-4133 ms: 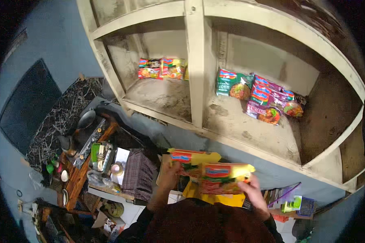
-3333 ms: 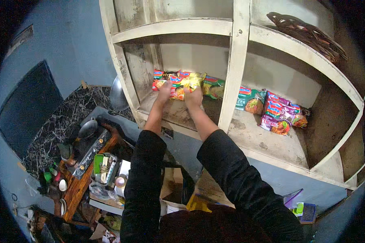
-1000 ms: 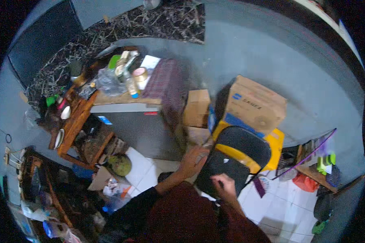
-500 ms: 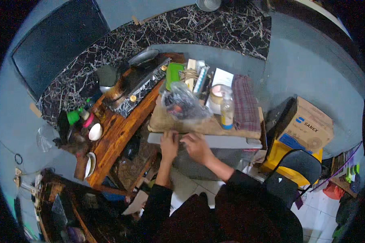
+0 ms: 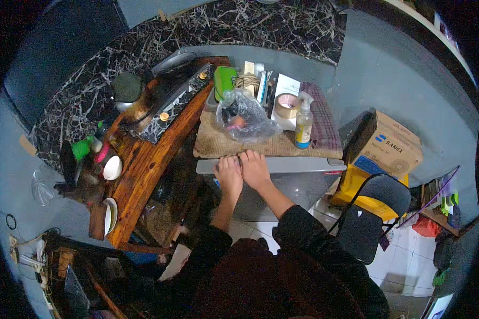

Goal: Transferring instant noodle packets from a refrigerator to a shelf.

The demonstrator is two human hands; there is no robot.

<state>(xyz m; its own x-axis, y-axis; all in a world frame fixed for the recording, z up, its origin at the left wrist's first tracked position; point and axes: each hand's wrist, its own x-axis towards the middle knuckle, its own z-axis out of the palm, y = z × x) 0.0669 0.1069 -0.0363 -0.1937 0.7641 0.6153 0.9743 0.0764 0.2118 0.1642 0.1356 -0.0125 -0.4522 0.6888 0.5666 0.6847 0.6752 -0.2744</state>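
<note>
Both hands had come to the front edge of the grey chest, just below the brown mat covering its top. The left hand and right hand lay side by side, nearer together than half a second earlier, when the right was blurred and a gap showed between them. Their fingers were bent over the edge; whether they gripped it could not be told. The noodle packets they had held at the shelf at first were out of view.

The chest stood between the wooden surface and the cardboard box, the latter near the black chair. On the mat, the clear plastic bag sat left of the tape roll and spray bottle, as before.
</note>
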